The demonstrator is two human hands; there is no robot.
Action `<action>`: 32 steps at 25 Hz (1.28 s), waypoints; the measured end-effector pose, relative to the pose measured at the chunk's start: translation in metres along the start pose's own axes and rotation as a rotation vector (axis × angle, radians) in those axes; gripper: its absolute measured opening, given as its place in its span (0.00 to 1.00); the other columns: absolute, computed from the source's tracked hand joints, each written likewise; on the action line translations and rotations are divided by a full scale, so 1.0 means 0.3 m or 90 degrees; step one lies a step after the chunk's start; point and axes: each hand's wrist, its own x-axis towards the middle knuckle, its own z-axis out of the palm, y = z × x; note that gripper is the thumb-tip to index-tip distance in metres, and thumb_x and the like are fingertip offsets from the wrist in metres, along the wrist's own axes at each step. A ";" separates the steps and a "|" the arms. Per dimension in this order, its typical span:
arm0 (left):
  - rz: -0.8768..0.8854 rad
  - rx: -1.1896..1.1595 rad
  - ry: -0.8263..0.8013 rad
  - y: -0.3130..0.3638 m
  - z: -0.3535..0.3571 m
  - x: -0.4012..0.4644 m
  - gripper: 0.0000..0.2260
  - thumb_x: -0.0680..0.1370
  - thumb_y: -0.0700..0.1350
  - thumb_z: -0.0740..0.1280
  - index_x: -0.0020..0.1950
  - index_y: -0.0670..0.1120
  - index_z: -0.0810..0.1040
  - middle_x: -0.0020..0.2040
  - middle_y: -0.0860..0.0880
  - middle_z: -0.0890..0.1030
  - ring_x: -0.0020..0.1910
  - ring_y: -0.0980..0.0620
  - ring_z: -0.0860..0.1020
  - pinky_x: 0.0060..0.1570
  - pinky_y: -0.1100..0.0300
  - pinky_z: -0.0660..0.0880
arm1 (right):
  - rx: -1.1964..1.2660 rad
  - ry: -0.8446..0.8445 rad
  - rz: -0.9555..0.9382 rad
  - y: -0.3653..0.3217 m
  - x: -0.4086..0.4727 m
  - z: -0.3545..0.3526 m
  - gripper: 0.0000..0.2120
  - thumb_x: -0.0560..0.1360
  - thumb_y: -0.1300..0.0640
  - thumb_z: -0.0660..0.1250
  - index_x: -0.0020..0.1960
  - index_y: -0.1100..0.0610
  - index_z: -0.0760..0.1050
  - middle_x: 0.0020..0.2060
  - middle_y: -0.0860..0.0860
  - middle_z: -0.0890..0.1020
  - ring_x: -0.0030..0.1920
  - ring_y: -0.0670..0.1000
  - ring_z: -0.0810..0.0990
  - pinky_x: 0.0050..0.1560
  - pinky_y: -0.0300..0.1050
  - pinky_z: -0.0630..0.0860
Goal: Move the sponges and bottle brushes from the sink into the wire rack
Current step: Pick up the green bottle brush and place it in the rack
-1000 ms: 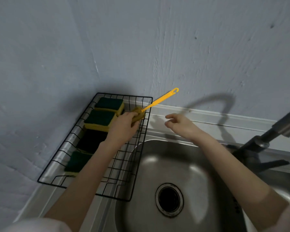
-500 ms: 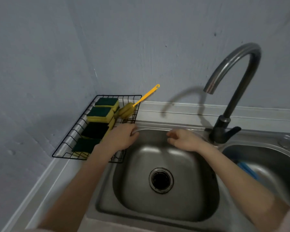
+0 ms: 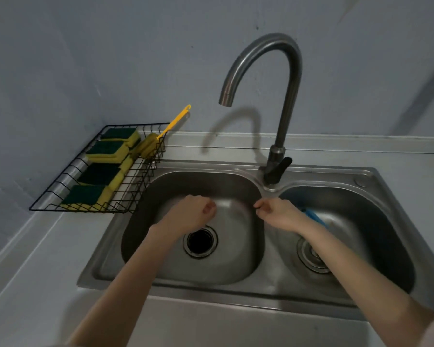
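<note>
The black wire rack sits on the counter at the left, against the wall. Several green-and-yellow sponges lie in it in a row. A yellow bottle brush rests in the rack's far right corner, its handle sticking up over the rim. A blue brush lies in the right basin of the steel sink, partly hidden by my right wrist. My left hand hovers over the left basin, fingers curled, holding nothing. My right hand hangs over the divider between the basins, fingers loosely curled and empty.
A tall curved faucet rises behind the divider, its spout over the left basin. Each basin has a round drain. The wall stands close behind the rack and the sink. Grey counter runs along the front and left.
My left hand let go of the yellow brush in the rack and drew back over the left basin. My right hand moved right toward the divider. The view shifted right and down.
</note>
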 end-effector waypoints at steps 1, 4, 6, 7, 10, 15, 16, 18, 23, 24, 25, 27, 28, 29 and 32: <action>0.002 -0.004 0.004 0.038 0.027 0.016 0.12 0.77 0.46 0.59 0.55 0.44 0.77 0.55 0.42 0.81 0.54 0.44 0.78 0.55 0.52 0.74 | 0.002 0.009 0.005 0.039 -0.005 -0.019 0.16 0.76 0.56 0.59 0.63 0.56 0.72 0.59 0.55 0.78 0.60 0.54 0.75 0.59 0.41 0.68; 0.011 -0.012 0.015 0.164 0.119 0.069 0.11 0.76 0.45 0.60 0.54 0.43 0.77 0.54 0.42 0.82 0.54 0.44 0.78 0.54 0.53 0.74 | -0.022 0.019 0.014 0.174 -0.004 -0.085 0.15 0.75 0.56 0.59 0.60 0.55 0.74 0.58 0.55 0.80 0.59 0.55 0.76 0.55 0.39 0.69; 0.018 -0.028 0.015 0.243 0.183 0.101 0.12 0.76 0.44 0.59 0.55 0.43 0.77 0.55 0.41 0.81 0.55 0.43 0.78 0.55 0.52 0.74 | -0.028 0.014 0.018 0.260 -0.005 -0.123 0.14 0.75 0.56 0.59 0.59 0.55 0.74 0.57 0.54 0.81 0.58 0.54 0.77 0.51 0.37 0.68; 0.015 -0.035 0.008 0.288 0.223 0.118 0.12 0.76 0.44 0.59 0.55 0.43 0.77 0.56 0.41 0.81 0.56 0.43 0.77 0.56 0.52 0.73 | -0.032 0.009 0.020 0.309 -0.009 -0.142 0.14 0.75 0.57 0.59 0.59 0.55 0.74 0.57 0.54 0.81 0.58 0.54 0.77 0.51 0.37 0.68; 0.005 -0.067 -0.017 0.406 0.343 0.170 0.13 0.77 0.45 0.58 0.56 0.43 0.77 0.56 0.40 0.80 0.56 0.42 0.77 0.55 0.52 0.72 | -0.031 0.001 0.037 0.448 -0.022 -0.176 0.14 0.74 0.58 0.60 0.58 0.56 0.75 0.55 0.54 0.81 0.57 0.54 0.78 0.52 0.39 0.70; -0.066 -0.133 -0.095 0.567 0.573 0.265 0.14 0.77 0.45 0.57 0.56 0.39 0.75 0.57 0.38 0.79 0.56 0.41 0.76 0.56 0.52 0.71 | -0.030 -0.062 0.069 0.682 -0.017 -0.166 0.16 0.74 0.59 0.62 0.61 0.57 0.73 0.58 0.56 0.79 0.58 0.54 0.77 0.55 0.43 0.70; -0.092 -0.146 -0.119 0.588 0.620 0.282 0.14 0.77 0.46 0.57 0.56 0.38 0.75 0.57 0.37 0.78 0.56 0.40 0.76 0.56 0.51 0.71 | -0.037 -0.078 0.073 0.719 -0.015 -0.158 0.16 0.74 0.59 0.63 0.62 0.57 0.72 0.59 0.57 0.78 0.59 0.54 0.76 0.56 0.42 0.70; -0.135 -0.172 -0.150 0.620 0.704 0.314 0.14 0.77 0.47 0.58 0.54 0.37 0.74 0.56 0.36 0.78 0.57 0.39 0.75 0.55 0.51 0.71 | -0.031 -0.109 0.086 0.780 -0.010 -0.137 0.17 0.73 0.57 0.64 0.61 0.57 0.72 0.57 0.56 0.78 0.58 0.55 0.76 0.54 0.42 0.70; -0.204 -0.197 -0.242 0.646 0.869 0.379 0.15 0.78 0.47 0.57 0.61 0.41 0.71 0.64 0.38 0.73 0.62 0.41 0.72 0.57 0.55 0.68 | 0.013 -0.187 0.094 0.859 0.030 -0.071 0.18 0.72 0.46 0.64 0.57 0.55 0.74 0.53 0.55 0.80 0.55 0.55 0.77 0.56 0.50 0.74; -0.220 -0.208 -0.256 0.640 0.889 0.390 0.15 0.77 0.47 0.58 0.60 0.41 0.72 0.63 0.38 0.74 0.62 0.41 0.72 0.56 0.55 0.69 | 0.014 -0.191 0.098 0.864 0.041 -0.057 0.19 0.72 0.45 0.63 0.57 0.55 0.74 0.53 0.55 0.80 0.55 0.55 0.77 0.57 0.50 0.74; -0.234 -0.220 -0.268 0.633 0.904 0.398 0.15 0.77 0.47 0.59 0.60 0.41 0.72 0.62 0.38 0.75 0.60 0.41 0.73 0.55 0.55 0.70 | 0.024 -0.193 0.099 0.869 0.052 -0.042 0.18 0.72 0.45 0.63 0.57 0.55 0.73 0.53 0.55 0.80 0.54 0.55 0.78 0.56 0.50 0.74; -0.251 -0.259 -0.277 0.621 0.922 0.407 0.14 0.76 0.46 0.60 0.58 0.41 0.73 0.60 0.38 0.77 0.59 0.42 0.74 0.55 0.55 0.71 | 0.037 -0.198 0.099 0.875 0.070 -0.019 0.16 0.73 0.46 0.62 0.56 0.54 0.73 0.50 0.53 0.79 0.51 0.53 0.78 0.51 0.47 0.75; -0.255 -0.278 -0.273 0.617 0.925 0.407 0.13 0.76 0.45 0.60 0.58 0.41 0.73 0.59 0.38 0.77 0.58 0.42 0.75 0.55 0.55 0.71 | 0.033 -0.202 0.099 0.875 0.074 -0.015 0.15 0.73 0.47 0.62 0.55 0.53 0.73 0.50 0.53 0.79 0.50 0.52 0.78 0.50 0.46 0.75; -0.256 -0.289 -0.265 0.615 0.925 0.406 0.13 0.75 0.44 0.61 0.57 0.40 0.74 0.59 0.38 0.77 0.58 0.42 0.75 0.56 0.54 0.71 | 0.027 -0.207 0.098 0.876 0.079 -0.011 0.15 0.73 0.47 0.62 0.55 0.53 0.73 0.50 0.53 0.78 0.49 0.52 0.77 0.49 0.45 0.75; -0.250 -0.312 -0.245 0.612 0.917 0.398 0.12 0.75 0.44 0.62 0.56 0.40 0.74 0.57 0.38 0.78 0.57 0.42 0.75 0.55 0.54 0.72 | 0.026 -0.212 0.095 0.877 0.082 -0.016 0.14 0.71 0.49 0.65 0.54 0.53 0.73 0.50 0.53 0.78 0.49 0.51 0.77 0.50 0.46 0.75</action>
